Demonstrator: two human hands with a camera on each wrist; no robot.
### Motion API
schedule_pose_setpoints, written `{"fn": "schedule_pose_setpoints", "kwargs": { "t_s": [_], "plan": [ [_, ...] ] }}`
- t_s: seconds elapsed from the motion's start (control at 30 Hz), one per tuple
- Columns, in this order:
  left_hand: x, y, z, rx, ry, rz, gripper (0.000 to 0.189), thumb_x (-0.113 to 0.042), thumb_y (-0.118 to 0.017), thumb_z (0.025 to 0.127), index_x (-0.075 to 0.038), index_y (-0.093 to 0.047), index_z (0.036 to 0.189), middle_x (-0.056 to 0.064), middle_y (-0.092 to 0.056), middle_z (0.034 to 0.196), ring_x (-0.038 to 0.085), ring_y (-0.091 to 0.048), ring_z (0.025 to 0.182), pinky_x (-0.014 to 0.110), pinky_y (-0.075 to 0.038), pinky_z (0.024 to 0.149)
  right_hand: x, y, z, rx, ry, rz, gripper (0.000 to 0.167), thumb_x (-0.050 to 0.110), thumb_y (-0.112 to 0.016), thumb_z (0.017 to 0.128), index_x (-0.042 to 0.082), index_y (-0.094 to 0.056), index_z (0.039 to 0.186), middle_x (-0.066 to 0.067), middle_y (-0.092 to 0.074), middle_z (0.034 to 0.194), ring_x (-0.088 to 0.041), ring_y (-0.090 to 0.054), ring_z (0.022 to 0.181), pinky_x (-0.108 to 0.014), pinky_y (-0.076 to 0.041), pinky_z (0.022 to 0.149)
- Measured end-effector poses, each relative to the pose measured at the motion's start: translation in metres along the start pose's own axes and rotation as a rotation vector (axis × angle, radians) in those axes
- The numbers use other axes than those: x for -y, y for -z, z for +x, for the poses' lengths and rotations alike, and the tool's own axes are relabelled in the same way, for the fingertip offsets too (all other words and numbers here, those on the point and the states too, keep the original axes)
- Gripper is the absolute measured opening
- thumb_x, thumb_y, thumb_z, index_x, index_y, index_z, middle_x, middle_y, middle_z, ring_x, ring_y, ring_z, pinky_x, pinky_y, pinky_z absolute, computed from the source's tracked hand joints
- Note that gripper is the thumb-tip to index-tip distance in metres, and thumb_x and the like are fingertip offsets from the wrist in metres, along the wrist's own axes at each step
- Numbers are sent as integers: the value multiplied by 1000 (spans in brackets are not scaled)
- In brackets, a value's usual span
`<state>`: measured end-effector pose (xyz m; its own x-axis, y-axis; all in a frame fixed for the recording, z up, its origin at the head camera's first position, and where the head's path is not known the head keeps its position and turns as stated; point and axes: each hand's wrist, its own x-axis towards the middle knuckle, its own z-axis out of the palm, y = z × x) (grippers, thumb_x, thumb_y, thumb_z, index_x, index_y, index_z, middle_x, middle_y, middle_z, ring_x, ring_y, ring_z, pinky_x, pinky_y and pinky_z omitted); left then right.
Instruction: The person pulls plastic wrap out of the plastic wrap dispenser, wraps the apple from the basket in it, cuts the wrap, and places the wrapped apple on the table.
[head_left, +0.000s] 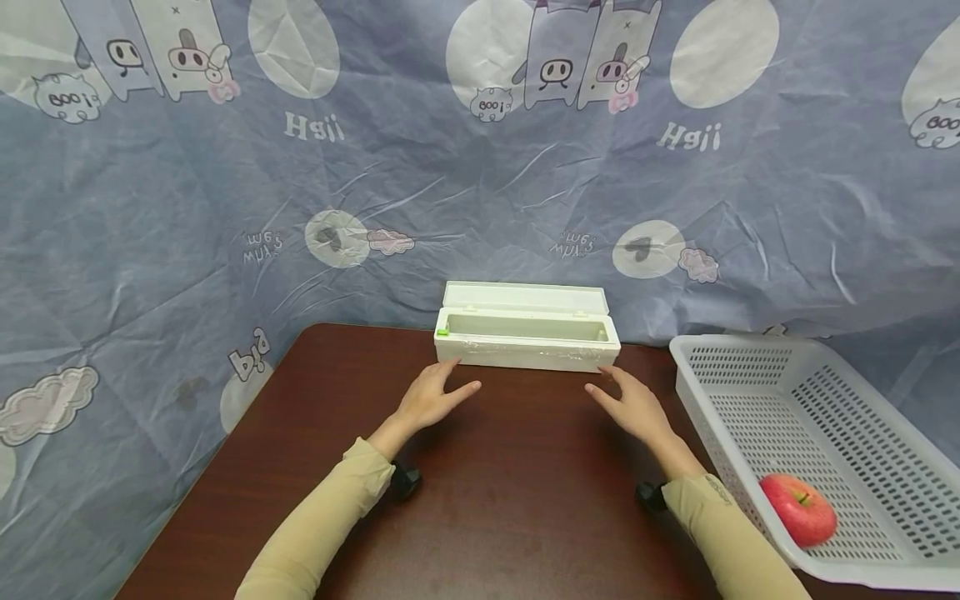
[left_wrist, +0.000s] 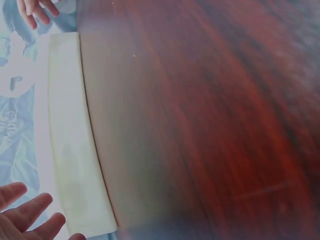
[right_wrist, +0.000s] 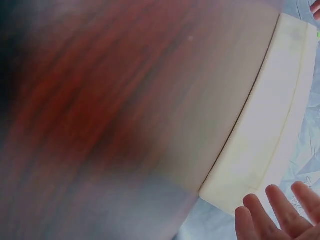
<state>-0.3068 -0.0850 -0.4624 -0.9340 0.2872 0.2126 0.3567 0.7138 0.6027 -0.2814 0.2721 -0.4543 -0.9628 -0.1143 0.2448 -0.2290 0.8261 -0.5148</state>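
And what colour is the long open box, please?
The box is off-white, clearest in the head view.

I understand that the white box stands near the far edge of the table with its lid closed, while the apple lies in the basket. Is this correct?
Not quite: the lid is open, as the head view shows. The box does stand near the table's far edge, and the apple lies in the basket.

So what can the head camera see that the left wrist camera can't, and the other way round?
Only the head view shows the red apple, the grey plastic basket it's in and the beige sleeves. Only the left wrist view clearly shows streaky wood grain. Both show the white box, brown tabletop, printed backdrop and parts of the left hand and right hand.
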Motion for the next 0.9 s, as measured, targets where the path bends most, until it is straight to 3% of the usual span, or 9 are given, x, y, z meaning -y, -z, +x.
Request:
{"fn": "schedule_pose_setpoints", "kwargs": {
  "t_s": [0.4,0.63,0.9],
  "plan": [
    [7,-2,17,-67,75,-149,62,-50,-57,89,-5,-52,131,13,-56,128,33,-49,120,48,-39,96,-6,-1,7,-52,-136,123,58,46,-55,92,2,-51,131,-18,-59,122,-35,-57,110,-51,-43,90],
    [9,-3,28,-101,121,-230,46,-35,-60,90,-5,-57,124,14,-60,121,32,-52,115,48,-41,94,-9,-4,11,-72,-164,142,54,42,-54,93,0,-53,127,-18,-61,118,-34,-59,105,-49,-44,88],
    [14,-8,42,-147,178,-262,34,-36,-60,91,-10,-66,112,7,-64,112,27,-56,107,43,-43,91,-11,-7,18,-76,-214,182,51,38,-54,94,-1,-53,127,-21,-60,119,-35,-56,108,-49,-41,91]
  ]
}}
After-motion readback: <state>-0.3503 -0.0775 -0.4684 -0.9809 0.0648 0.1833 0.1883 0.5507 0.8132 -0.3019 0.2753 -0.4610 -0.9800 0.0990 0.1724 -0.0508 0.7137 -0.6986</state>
